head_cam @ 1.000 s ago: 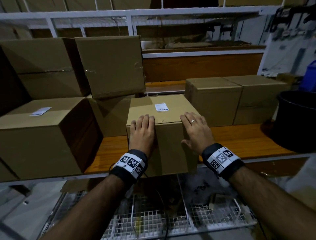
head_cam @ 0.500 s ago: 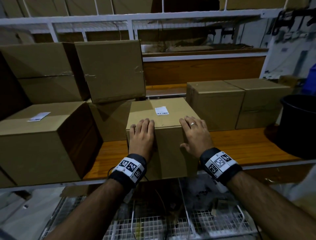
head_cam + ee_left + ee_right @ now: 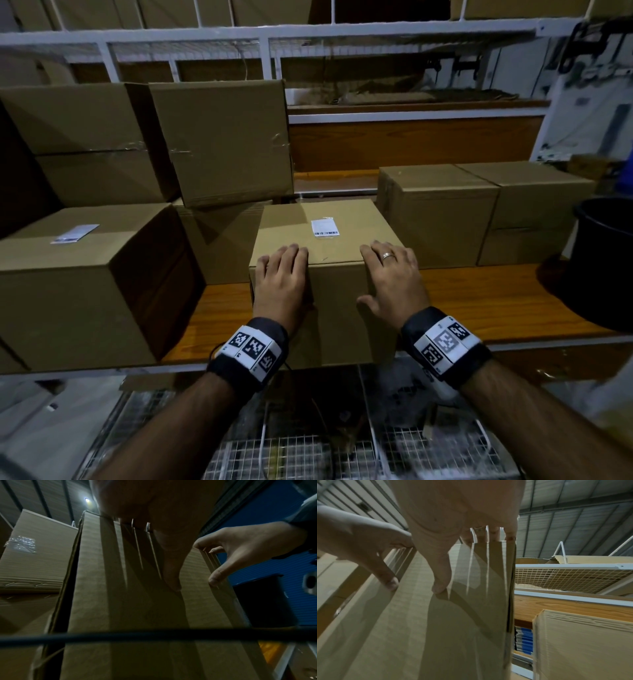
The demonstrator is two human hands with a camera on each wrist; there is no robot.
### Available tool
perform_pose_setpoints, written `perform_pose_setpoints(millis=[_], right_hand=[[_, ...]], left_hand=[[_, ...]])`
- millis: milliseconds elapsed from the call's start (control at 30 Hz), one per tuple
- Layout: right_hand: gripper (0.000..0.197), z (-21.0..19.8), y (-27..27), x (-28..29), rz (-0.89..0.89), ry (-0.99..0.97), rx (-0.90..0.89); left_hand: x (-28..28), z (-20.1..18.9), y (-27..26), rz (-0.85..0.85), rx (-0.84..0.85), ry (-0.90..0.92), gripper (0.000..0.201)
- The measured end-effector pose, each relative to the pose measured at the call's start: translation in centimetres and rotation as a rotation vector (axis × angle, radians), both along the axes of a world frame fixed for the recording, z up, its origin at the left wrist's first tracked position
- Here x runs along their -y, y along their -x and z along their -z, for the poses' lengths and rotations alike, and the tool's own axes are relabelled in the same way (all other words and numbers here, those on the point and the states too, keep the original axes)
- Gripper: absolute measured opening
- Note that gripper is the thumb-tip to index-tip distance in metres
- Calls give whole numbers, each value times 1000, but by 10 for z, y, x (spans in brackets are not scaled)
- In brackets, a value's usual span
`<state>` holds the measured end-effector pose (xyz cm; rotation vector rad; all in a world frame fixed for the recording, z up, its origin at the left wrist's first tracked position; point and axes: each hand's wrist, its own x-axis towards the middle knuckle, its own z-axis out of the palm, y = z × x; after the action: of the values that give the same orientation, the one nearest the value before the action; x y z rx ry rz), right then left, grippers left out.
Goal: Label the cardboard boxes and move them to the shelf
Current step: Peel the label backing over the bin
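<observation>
A brown cardboard box (image 3: pixel 330 308) with a white barcode label (image 3: pixel 325 228) on its top stands on the wooden shelf board (image 3: pixel 479 301), its front face at the shelf's front edge. My left hand (image 3: pixel 282 272) and right hand (image 3: pixel 394 274) both lie over its top front edge. The fingers are flat on the top and the thumbs point down the front face. The left wrist view looks up along the same box (image 3: pixel 106 588) with my left thumb (image 3: pixel 171 568) pressed on it. In the right wrist view my right thumb (image 3: pixel 440 563) presses the box (image 3: pixel 402 628).
A large labelled box (image 3: pixel 85 284) stands close on the left, with stacked boxes (image 3: pixel 219 140) behind it. Two boxes (image 3: pixel 442 212) stand to the right, then a black bucket (image 3: pixel 603 246). A white frame (image 3: pixel 267 34) runs above and a wire mesh rack (image 3: pixel 308 452) lies below.
Both hands stay flat on the box's top front edge. The head view has shifted so the whole scene sits slightly lower; I cannot tell whether the box moved.
</observation>
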<state>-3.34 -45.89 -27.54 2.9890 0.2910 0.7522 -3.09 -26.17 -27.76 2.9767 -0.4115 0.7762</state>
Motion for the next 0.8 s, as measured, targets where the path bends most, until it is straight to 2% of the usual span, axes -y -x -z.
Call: perform_pose_setpoints(millis=[200, 300, 400, 567, 633, 800], right_hand=[[69, -16, 5, 0, -34, -31, -30], [67, -35, 4, -1, -54, -31, -101], [63, -56, 2, 0, -79, -25, -190], [46, -86, -8, 3, -148, 25, -333], [43, -95, -14, 3, -165, 29, -392], [42, -107, -31, 4, -176, 34, -478]], left_hand=[[-8, -19, 4, 22, -20, -19, 88], [-12, -36, 3, 80, -101, -61, 68], [-19, -50, -4, 134, -171, -107, 57], [-26, -76, -9, 223, -274, -169, 53], [-29, -85, -14, 270, -303, -182, 53], [-35, -92, -30, 334, -389, -165, 36]])
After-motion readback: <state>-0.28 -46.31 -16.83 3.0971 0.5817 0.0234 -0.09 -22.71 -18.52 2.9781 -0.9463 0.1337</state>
